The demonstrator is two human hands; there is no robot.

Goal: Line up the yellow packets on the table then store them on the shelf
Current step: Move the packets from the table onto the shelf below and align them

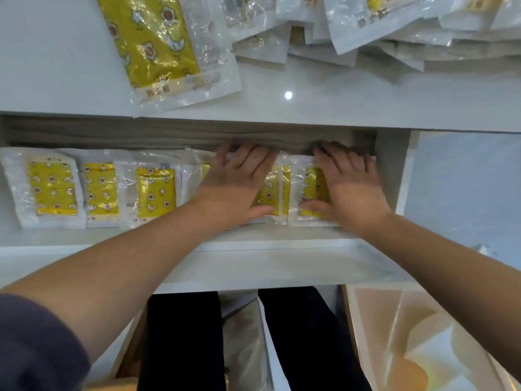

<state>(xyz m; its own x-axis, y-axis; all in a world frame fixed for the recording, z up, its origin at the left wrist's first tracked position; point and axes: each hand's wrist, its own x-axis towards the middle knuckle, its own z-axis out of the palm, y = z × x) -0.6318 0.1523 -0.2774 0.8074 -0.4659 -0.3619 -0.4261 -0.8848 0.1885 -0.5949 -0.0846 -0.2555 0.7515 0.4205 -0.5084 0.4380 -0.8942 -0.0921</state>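
Note:
Several yellow packets in clear wrap lie in a row on the white shelf [253,244] under the table top. The leftmost packet [52,190] and its neighbours [156,193] lie uncovered. My left hand [236,187] lies flat, fingers straight, on a packet [267,197] near the row's right end. My right hand [349,190] presses flat on the rightmost packet [313,190], beside the shelf's side wall. One more yellow packet [152,43] lies on the table top [310,103] above.
A loose heap of packets [394,29] covers the table's far right. The shelf's right wall [390,170] stands close to my right hand. Below the shelf are my dark trouser legs [183,340] and a beige floor [423,334].

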